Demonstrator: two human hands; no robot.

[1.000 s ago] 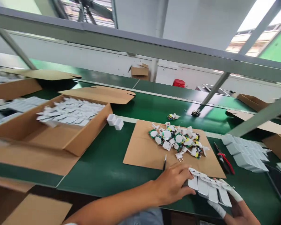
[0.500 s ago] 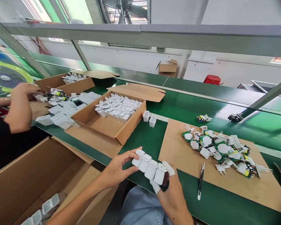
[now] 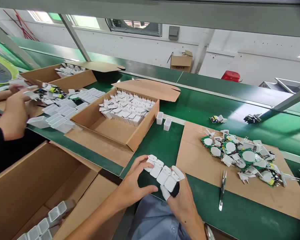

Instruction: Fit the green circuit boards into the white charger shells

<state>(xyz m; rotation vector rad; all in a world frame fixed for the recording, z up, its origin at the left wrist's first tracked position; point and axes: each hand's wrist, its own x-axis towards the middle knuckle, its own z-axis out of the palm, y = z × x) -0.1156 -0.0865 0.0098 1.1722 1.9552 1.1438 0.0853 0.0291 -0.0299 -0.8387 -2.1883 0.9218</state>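
Note:
A row of several white charger cases (image 3: 162, 173) is held side by side over the bench's front edge. My right hand (image 3: 183, 203), with white covers on its thumb and a finger, grips the row's right end; a dark patch shows near its palm. My left hand (image 3: 133, 185) has its fingers curled on the left end, while its thumb stands apart below the row. Just beyond are two small white empty cases (image 3: 163, 120). A cardboard sheet (image 3: 190, 150) to the right carries a heap of green circuit boards with white plugs (image 3: 242, 155); tweezers (image 3: 223, 190) lie at its front edge.
An open carton (image 3: 130, 141) of white plug chargers (image 3: 127, 106) stands at centre-left. A large box (image 3: 22, 186) with white cases is at lower left. At far left a co-worker's hands (image 3: 16, 103) work beside more cases (image 3: 65, 113). A grey shelf beam (image 3: 150, 11) crosses above.
My left thumb has moved away from the row, while the fingers stay at its end. The view has tilted downward. At far left, the co-worker's hands have moved.

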